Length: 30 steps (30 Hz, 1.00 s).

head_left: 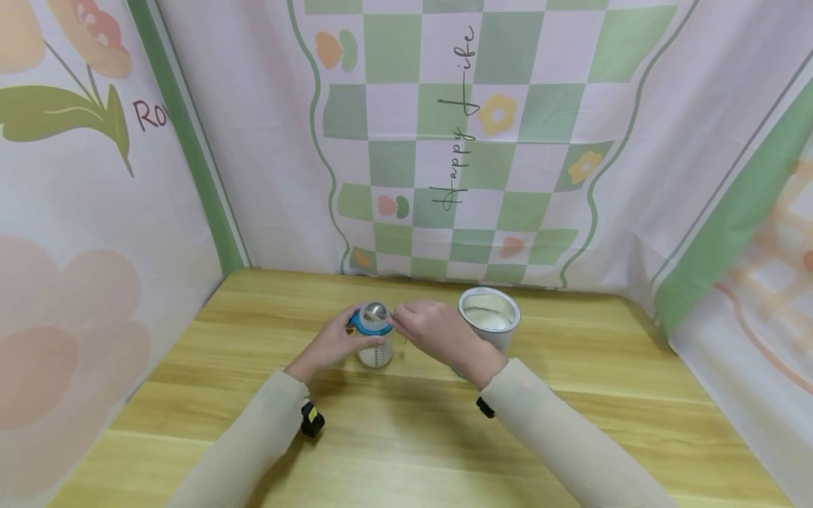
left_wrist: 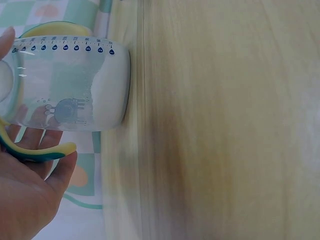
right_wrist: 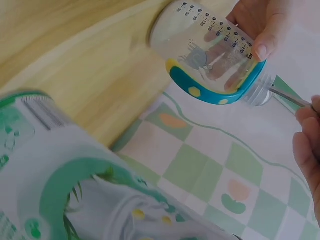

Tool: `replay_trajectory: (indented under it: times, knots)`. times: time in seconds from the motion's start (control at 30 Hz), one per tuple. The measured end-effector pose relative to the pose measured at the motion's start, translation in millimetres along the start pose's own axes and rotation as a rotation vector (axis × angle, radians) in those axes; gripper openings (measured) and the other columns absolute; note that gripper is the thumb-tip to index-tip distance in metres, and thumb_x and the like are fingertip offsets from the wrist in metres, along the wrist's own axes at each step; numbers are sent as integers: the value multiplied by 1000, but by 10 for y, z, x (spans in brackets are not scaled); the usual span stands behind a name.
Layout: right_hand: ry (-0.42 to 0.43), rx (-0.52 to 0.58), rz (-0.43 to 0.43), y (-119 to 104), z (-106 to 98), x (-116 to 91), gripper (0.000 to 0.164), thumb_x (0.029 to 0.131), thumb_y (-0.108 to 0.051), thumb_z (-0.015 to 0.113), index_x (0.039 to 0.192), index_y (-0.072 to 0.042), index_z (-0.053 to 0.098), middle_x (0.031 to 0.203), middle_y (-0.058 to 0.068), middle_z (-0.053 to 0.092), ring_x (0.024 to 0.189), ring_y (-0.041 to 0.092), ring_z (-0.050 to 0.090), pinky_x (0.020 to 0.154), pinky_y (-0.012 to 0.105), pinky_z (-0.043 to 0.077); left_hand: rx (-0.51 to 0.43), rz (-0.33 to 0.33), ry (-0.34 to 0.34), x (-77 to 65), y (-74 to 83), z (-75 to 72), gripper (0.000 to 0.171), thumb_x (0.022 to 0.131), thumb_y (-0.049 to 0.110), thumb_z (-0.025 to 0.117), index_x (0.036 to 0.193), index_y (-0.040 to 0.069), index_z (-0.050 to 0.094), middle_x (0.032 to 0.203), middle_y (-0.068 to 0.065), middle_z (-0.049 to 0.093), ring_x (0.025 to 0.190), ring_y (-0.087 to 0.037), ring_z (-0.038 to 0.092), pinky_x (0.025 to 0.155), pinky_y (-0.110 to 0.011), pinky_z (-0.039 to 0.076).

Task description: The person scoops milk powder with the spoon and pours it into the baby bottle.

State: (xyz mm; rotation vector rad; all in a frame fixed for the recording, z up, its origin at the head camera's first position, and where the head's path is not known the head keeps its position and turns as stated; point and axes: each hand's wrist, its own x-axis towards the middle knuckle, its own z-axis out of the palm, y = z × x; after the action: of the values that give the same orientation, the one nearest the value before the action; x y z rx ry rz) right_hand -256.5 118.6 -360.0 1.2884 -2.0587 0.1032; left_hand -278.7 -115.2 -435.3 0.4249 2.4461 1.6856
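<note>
Metal spoon (head_left: 375,310): bowl at the bottle's mouth, handle running toward the right hand;
Baby bottle (head_left: 376,355): upright on the bench (head_left: 394,444), left of the right hand;
Right hand (head_left: 438,333): pinches the spoon;
Left hand (head_left: 335,342): nearer, gripping the bottle

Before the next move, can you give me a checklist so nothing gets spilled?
1. Bottle standing upright on the table: ok.
2. Left hand holding the bottle near its top: ok.
3. Right hand pinching the spoon by its handle: ok.
4. Spoon's head at the bottle's open mouth: ok.
5. Can open, with powder inside: ok.
6. Spoon emptied of powder: cannot tell; its shiny head is too small to be sure.
</note>
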Motion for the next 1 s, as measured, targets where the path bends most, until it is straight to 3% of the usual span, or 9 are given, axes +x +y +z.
replay_trajectory:
  times: [0.3,0.67,1.0]
  knots:
    - [-90,-49,-94,-42,-76,-13,10,89,-8,77,90,-6,68,73,0,62,59,8,56,50,17,47,14,10,-7,-4,-14,-5,77,82,47,82,148,31,45,137,5,56,132,-28,45,106,-63,34]
    - [-34,-56,-132,-47,-87,-59,13,87,-1,77,89,-6,66,79,2,65,69,12,63,56,20,52,10,2,-3,10,-23,3,80,81,49,83,149,30,45,138,1,56,133,-32,44,106,-63,34]
    - [-5,-70,-128,2,-61,-86,12,87,-2,77,89,-5,66,74,2,62,62,10,58,54,19,51,16,-11,-4,3,10,4,85,81,49,82,151,26,42,142,-1,54,136,-35,42,109,-62,32]
